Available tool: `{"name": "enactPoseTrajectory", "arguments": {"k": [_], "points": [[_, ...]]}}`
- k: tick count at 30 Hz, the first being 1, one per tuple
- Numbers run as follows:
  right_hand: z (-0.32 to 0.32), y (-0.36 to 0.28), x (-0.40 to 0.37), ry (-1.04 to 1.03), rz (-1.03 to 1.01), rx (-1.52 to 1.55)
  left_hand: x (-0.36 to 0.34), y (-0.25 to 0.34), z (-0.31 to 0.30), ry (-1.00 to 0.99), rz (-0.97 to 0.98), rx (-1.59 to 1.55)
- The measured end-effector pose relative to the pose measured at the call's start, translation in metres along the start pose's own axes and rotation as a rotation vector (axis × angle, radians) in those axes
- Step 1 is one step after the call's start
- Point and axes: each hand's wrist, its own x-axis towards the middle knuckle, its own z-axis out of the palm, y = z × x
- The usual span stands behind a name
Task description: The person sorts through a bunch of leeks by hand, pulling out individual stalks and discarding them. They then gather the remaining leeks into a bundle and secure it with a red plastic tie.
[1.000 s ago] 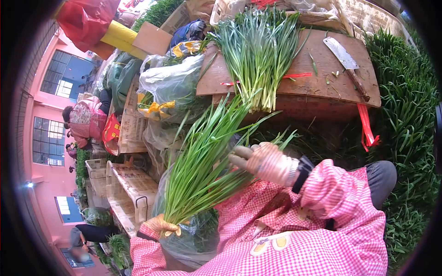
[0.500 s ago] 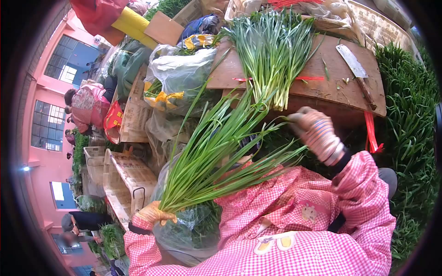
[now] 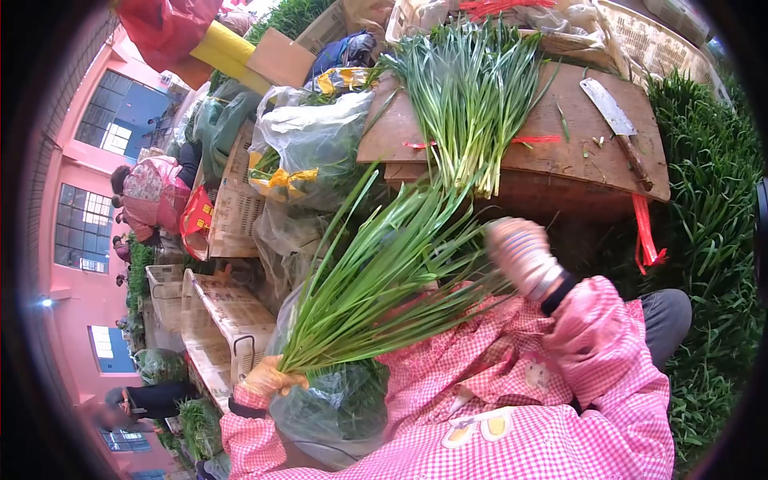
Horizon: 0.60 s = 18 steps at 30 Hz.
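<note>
My left hand (image 3: 273,378), in an orange-tinted glove, is closed around the base of a fanned bunch of long green leaves (image 3: 384,272). My right hand (image 3: 518,254), in a striped knit glove, is beside the leaf tips on the right; motion blur hides its fingers. A larger bunch of green stalks (image 3: 476,104) lies on a brown board (image 3: 584,160), across a red strip (image 3: 536,139). To its right on the board rests a cleaver (image 3: 610,107) with a wooden handle, near small cut scraps.
Plastic bags with greens (image 3: 308,140) and pale crates (image 3: 228,320) stand at the left. Tall greens (image 3: 716,240) fill the right side. Red strips (image 3: 645,232) hang from the board's front edge. Other people (image 3: 152,192) are at the far left.
My right hand has moved down and a little left, closer to the leaf tips. The held leaves have shifted slightly, while my left hand still holds their base.
</note>
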Motion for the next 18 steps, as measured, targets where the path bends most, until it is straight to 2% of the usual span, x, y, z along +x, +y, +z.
{"name": "enactPoseTrajectory", "arguments": {"k": [2,3,7,9,10,12,14,18], "points": [[-0.003,0.036,-0.011,0.209,0.009,0.176,-0.001,-0.001,0.005,0.042,-0.01,0.011],[0.001,0.041,-0.018,0.338,-0.066,0.339,0.001,-0.001,0.003,0.002,-0.022,-0.026],[-0.019,0.017,-0.039,0.209,-0.429,0.358,0.002,0.011,0.006,0.023,-0.019,0.048],[-0.018,-0.008,-0.035,0.027,-0.323,0.445,0.001,0.014,0.008,0.033,-0.017,0.035],[-0.017,-0.018,-0.04,0.205,-0.444,0.431,0.0,0.013,0.008,0.04,-0.018,0.03],[-0.006,-0.037,-0.034,0.234,-0.357,0.382,0.0,0.01,0.005,0.035,-0.018,0.029],[0.003,-0.051,-0.03,0.235,-0.435,0.434,-0.001,0.01,0.007,0.045,-0.017,0.02],[0.009,-0.059,-0.029,0.209,-0.493,0.203,-0.002,0.01,0.007,0.04,0.006,0.018]]}}
